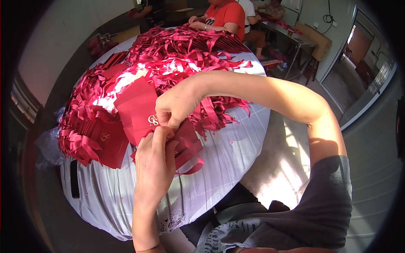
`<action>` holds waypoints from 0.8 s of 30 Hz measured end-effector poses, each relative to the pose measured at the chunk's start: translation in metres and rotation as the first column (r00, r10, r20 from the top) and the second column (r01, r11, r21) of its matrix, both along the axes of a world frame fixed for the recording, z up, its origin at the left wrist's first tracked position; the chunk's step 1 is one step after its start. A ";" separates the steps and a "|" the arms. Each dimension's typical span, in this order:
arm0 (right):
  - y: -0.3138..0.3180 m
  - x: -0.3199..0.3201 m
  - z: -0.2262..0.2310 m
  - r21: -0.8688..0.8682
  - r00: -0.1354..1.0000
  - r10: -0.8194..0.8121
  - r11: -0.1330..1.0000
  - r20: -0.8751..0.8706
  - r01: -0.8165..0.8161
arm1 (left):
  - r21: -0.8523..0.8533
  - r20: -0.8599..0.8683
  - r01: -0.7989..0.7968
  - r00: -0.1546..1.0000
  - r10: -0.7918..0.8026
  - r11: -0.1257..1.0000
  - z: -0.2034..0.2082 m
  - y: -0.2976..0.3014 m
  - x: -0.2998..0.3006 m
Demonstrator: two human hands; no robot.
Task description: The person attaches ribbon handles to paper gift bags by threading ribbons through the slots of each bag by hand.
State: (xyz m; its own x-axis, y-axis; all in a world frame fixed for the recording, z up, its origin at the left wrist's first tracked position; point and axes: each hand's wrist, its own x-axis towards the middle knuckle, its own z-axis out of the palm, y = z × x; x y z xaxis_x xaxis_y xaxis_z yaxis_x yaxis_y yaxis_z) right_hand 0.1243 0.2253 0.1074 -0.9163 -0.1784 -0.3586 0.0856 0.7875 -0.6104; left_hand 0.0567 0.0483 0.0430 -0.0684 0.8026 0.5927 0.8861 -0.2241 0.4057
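Observation:
A red paper bag (137,107) with a gold emblem is spread open between my hands, its flat side tilted toward the far left. My left hand (154,160) comes up from below, closed, with thumb and finger pinching at the bag's near edge. From the right my right hand (179,99) bends over the top, fingertips pressed together close to the left ones. What exactly lies between the fingertips is too small to make out. A darker red piece with a loose ribbon loop (194,166) hangs below my hands. Beside it on the left stands a stack of red ribboned bags (114,143).
A heap of red ribbons (185,46) and bags covers the far half of the round table with its white cloth (223,168). A black flat strip (74,179) lies at the left edge. Across the table sits a person in a red shirt (230,19); others work behind.

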 end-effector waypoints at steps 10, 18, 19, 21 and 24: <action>0.021 -0.003 -0.038 -0.182 0.971 -0.066 0.983 -0.231 0.023 | -0.032 0.034 -0.069 0.997 0.071 0.997 0.001 0.001 -0.004; 0.049 -0.022 -0.041 -0.239 0.910 -0.127 0.971 -0.395 0.032 | -0.067 0.036 -0.077 0.996 0.080 0.995 0.004 0.003 0.004; 0.055 -0.022 -0.032 -0.362 0.925 -0.196 0.929 -0.324 0.070 | -0.059 0.018 -0.069 0.997 0.070 0.996 0.004 0.002 0.005; 0.058 -0.019 -0.023 -0.395 0.921 -0.228 0.914 -0.315 0.091 | -0.059 0.063 -0.080 0.994 0.084 0.995 0.005 0.004 0.002; 0.060 -0.014 -0.022 -0.458 0.904 -0.304 0.877 -0.301 0.143 | -0.066 0.124 -0.096 0.987 0.103 0.993 0.002 0.005 -0.003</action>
State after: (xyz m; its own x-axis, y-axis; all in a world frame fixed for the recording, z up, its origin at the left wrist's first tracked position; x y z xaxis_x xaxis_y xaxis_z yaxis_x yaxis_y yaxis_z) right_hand 0.1103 0.2851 0.0853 -0.9983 -0.0105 0.0577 -0.0565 0.4385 -0.8969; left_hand 0.0537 0.0530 0.0455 -0.2211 0.8214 0.5257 0.8434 -0.1096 0.5260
